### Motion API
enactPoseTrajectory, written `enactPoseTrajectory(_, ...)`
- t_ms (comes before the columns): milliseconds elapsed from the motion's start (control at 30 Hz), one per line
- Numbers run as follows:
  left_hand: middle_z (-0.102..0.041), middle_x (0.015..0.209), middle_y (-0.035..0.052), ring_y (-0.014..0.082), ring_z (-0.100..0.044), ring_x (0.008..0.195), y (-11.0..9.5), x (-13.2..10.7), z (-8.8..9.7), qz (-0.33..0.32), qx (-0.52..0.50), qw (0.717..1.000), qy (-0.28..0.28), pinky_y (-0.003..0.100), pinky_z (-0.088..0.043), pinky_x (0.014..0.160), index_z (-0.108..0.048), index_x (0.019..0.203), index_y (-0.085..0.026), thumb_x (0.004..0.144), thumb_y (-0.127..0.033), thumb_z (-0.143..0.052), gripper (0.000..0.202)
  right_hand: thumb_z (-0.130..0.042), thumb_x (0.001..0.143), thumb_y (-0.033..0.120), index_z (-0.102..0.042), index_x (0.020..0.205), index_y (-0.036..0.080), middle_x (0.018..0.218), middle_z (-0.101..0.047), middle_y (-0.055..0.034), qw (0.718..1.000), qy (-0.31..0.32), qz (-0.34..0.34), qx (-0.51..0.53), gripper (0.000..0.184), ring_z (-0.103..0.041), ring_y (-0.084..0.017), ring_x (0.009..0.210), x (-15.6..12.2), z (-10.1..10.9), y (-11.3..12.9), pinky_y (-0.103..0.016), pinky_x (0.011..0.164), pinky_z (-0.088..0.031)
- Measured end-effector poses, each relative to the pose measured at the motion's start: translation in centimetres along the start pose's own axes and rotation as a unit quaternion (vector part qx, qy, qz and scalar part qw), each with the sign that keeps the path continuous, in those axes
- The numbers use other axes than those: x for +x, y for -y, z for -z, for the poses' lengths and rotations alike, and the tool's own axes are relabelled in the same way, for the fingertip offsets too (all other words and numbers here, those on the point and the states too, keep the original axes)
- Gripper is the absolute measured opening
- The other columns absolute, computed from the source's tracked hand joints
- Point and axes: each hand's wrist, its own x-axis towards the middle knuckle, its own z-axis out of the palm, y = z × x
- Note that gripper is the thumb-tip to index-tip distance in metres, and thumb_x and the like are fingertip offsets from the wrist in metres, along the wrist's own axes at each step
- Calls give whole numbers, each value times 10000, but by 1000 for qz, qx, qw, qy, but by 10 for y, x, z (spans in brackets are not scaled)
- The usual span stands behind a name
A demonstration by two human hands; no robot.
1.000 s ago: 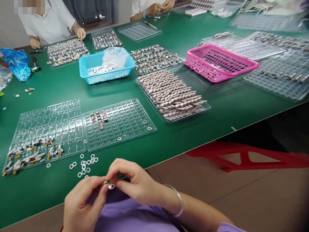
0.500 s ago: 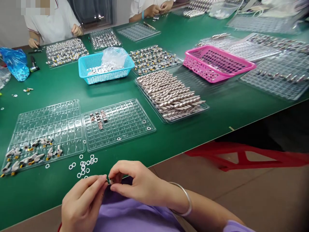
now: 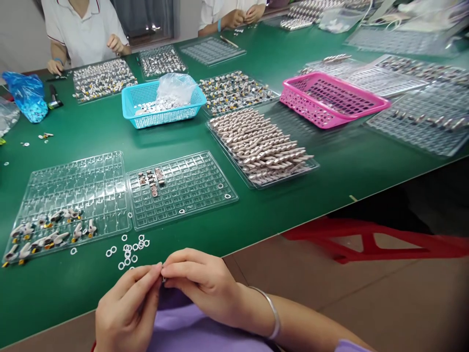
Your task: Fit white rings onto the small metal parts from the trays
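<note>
My left hand [image 3: 126,308] is closed in a pinch just past the table's near edge, over my purple-clothed lap. Its fingertips meet those of my right hand [image 3: 205,283], also pinched. A tiny part [image 3: 163,279] shows between the fingertips, mostly covered, too small to name. Beyond my hands lie several loose white rings [image 3: 127,254] on the green table. A clear tray [image 3: 106,188] at the left holds white earbud-like pieces with yellow ends [image 3: 49,239]. Beside it, another clear tray [image 3: 194,181] carries a few small brownish round parts [image 3: 154,190] and some rings.
A tray of stacked pale stick-like pieces [image 3: 260,144], a blue basket [image 3: 161,119] with a plastic bag, and a pink basket [image 3: 330,120] stand farther back. A red stool [image 3: 348,244] is below at right. Two people in white [image 3: 88,29] sit across.
My right hand's fingers have closed in against my left fingertips, covering more of the small part. The view has shifted slightly. My left hand has hardly moved.
</note>
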Motion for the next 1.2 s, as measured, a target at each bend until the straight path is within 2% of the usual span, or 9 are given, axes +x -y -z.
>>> enactPoseTrajectory(167, -730, 967, 2, 103, -704, 816, -1, 0, 3, 58, -75, 995, 5, 125, -547, 752, -702, 1123, -258, 838, -45, -621, 364, -608, 900, 85, -684, 1003, 145, 898, -719, -94, 999, -33, -9, 12, 142, -705, -135, 791, 0, -3, 0, -214, 748, -608)
enactPoseTrajectory(267, -734, 872, -17, 116, -704, 738, 0, -1, 4, 145, -179, 973, 25, 142, -560, 658, -737, 1033, -296, 837, -102, -658, 287, -631, 889, 94, -683, 986, 172, 860, -733, -67, 999, -41, -9, 35, 135, -710, -132, 789, 1, -4, 2, -214, 745, -605)
enactPoseTrajectory(400, -691, 707, -33, 119, -664, 601, 1, -2, 2, 352, -330, 875, 53, 171, -547, 560, -700, 851, -237, 815, -278, -732, 64, -659, 873, 99, -691, 947, 177, 836, -742, -57, 997, -35, -14, 72, 112, -709, -128, 772, 1, -3, 2, -209, 727, -596)
enactPoseTrajectory(467, -650, 643, -30, 118, -627, 555, -1, -1, 1, 397, -373, 832, 103, 191, -529, 546, -657, 811, -201, 842, -391, -691, 195, -664, 869, 99, -696, 949, 184, 837, -744, -51, 996, -35, -19, 86, 121, -710, -126, 766, 0, -3, 1, -207, 714, -595)
enactPoseTrajectory(500, -629, 621, -25, 119, -610, 544, -2, -1, 0, 397, -380, 824, 135, 198, -515, 543, -642, 789, -188, 871, -443, -639, 268, -667, 867, 99, -699, 948, 186, 840, -745, -50, 995, -36, -20, 91, 123, -711, -125, 765, 0, -2, 1, -205, 709, -595)
enactPoseTrajectory(600, -589, 604, -12, 123, -574, 544, -6, -1, -1, 365, -353, 837, 203, 208, -473, 549, -592, 729, -181, 949, -516, -456, 423, -675, 864, 111, -714, 932, 181, 857, -748, -59, 994, -42, -26, 95, 105, -716, -124, 769, -2, -3, -1, -195, 702, -599)
enactPoseTrajectory(800, -541, 604, -15, 133, -506, 555, -9, -6, 1, 310, -270, 879, 241, 220, -421, 572, -491, 685, -212, 993, -492, -328, 447, -701, 847, 136, -746, 890, 172, 854, -747, -62, 990, -42, -64, 123, 72, -719, -121, 740, -3, -5, -1, -178, 677, -609)
enactPoseTrajectory(1067, -520, 612, -14, 133, -481, 555, -9, -3, 2, 251, -234, 909, 237, 220, -404, 561, -461, 680, -221, 1008, -438, -310, 422, -702, 843, 130, -763, 916, 188, 881, -747, -56, 980, -43, -93, 170, 111, -715, -112, 686, -6, -5, 0, -185, 647, -619)
enactPoseTrajectory(1200, -521, 622, -18, 127, -473, 563, -11, -4, 1, 255, -248, 908, 221, 215, -393, 566, -491, 701, -215, 1007, -415, -343, 394, -691, 856, 145, -766, 920, 187, 881, -749, -59, 981, -42, -97, 165, 107, -721, -116, 704, -6, -5, 1, -183, 657, -622)
